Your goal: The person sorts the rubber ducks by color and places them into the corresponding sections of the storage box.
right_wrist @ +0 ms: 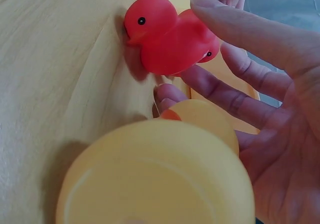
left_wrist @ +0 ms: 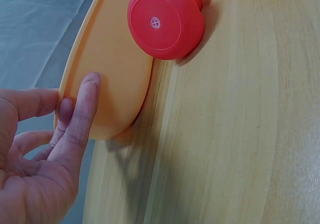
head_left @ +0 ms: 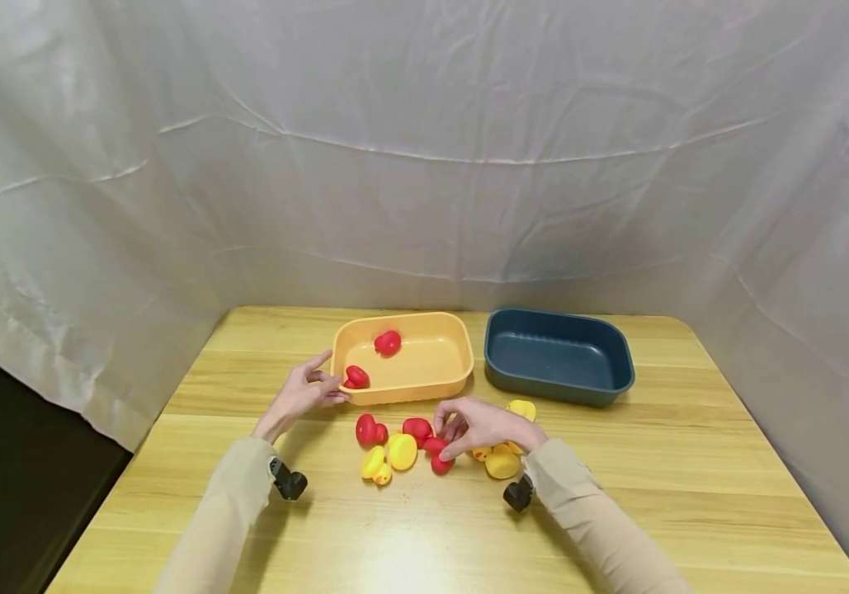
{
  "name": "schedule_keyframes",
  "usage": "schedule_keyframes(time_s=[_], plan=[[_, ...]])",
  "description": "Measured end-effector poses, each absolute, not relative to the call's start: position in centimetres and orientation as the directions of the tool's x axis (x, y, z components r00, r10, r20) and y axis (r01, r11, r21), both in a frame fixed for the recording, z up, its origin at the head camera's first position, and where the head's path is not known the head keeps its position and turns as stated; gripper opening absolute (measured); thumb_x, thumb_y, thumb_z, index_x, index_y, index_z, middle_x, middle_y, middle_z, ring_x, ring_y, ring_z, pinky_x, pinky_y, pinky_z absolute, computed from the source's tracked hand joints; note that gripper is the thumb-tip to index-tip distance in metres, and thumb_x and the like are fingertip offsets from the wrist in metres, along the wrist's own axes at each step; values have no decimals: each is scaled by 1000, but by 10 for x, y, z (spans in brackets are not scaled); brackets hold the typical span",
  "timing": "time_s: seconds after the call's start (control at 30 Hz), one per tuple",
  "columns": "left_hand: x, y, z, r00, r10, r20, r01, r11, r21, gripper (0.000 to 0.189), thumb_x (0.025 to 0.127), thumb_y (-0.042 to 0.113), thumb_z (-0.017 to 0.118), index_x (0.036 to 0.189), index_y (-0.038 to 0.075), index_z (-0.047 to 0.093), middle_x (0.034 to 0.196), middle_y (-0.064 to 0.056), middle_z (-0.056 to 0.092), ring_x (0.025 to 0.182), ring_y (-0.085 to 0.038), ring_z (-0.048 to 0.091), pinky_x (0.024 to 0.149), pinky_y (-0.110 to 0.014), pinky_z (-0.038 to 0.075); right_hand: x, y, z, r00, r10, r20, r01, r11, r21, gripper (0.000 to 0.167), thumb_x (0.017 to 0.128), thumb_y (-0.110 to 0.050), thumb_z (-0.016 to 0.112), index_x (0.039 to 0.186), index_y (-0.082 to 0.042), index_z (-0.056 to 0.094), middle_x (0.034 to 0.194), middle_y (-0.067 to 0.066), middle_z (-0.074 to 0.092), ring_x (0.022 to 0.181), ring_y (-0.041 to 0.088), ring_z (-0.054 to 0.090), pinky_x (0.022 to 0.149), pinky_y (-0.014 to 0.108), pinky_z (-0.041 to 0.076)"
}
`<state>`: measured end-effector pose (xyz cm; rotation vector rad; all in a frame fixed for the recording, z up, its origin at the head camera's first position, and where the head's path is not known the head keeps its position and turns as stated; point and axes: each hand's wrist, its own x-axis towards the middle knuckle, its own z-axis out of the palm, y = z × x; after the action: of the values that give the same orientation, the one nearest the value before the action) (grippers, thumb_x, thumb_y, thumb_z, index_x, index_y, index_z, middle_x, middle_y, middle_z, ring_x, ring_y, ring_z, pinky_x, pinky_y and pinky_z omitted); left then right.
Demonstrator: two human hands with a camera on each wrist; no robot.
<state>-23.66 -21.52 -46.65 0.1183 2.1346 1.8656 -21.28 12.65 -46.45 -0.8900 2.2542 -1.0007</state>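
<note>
My right hand (head_left: pixel 479 425) reaches down over a red rubber duck (right_wrist: pixel 170 39). Its thumb lies at one side of the duck and its fingers at the other, pinching it at table level. Another red duck (head_left: pixel 417 429) sits just beside those fingers, partly hidden. The left hand (head_left: pixel 305 392) rests at the near left corner of the orange tray (head_left: pixel 424 388), its fairly straight fingers touching the rim and outer wall. Inside that tray are two red ducks, one farther back (head_left: pixel 388 343) and one in the corner (head_left: pixel 356 377) next to the left hand.
A dark blue tray (head_left: pixel 558 385) stands to the right of the orange one. A red duck (head_left: pixel 370 430) and yellow ducks (head_left: pixel 403 452) lie in front of the orange tray. More yellow ducks (head_left: pixel 502 462) are under the right wrist. A pale curtain (head_left: pixel 469 206) hangs behind the wooden table (head_left: pixel 691 478).
</note>
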Motion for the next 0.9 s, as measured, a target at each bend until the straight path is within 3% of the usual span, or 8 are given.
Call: schedule_keyframes(time_s=[0.27, 0.53, 0.9], plan=[[-236, -215, -469, -954, 249, -169, -132, 157, 979, 72, 102, 2, 52, 161, 1, 10, 100, -10, 61, 83, -13, 74, 92, -37, 61, -213, 124, -467, -650, -736, -189, -352, 513, -783, 30, 83, -21, 84, 96, -9, 60, 88, 6, 65, 79, 15, 62, 66, 20, 52], [-236, -215, -469, -956, 247, -159, -124, 152, 981, 71, 102, 1, 52, 161, 1, 11, 99, -9, 61, 83, -12, 74, 90, -36, 62, -214, 123, -467, -660, -723, -204, -363, 545, -756, 28, 84, -19, 83, 96, -11, 59, 101, 5, 63, 84, 12, 62, 75, 20, 53], [-236, -214, -468, -959, 235, -161, -123, 168, 978, 71, 102, 2, 52, 161, 1, 12, 98, -8, 60, 83, -11, 74, 91, -36, 62, -213, 121, -464, -662, -725, -191, -373, 540, -755, 24, 83, -8, 80, 96, -11, 61, 101, 4, 65, 90, 16, 64, 81, 25, 55]])
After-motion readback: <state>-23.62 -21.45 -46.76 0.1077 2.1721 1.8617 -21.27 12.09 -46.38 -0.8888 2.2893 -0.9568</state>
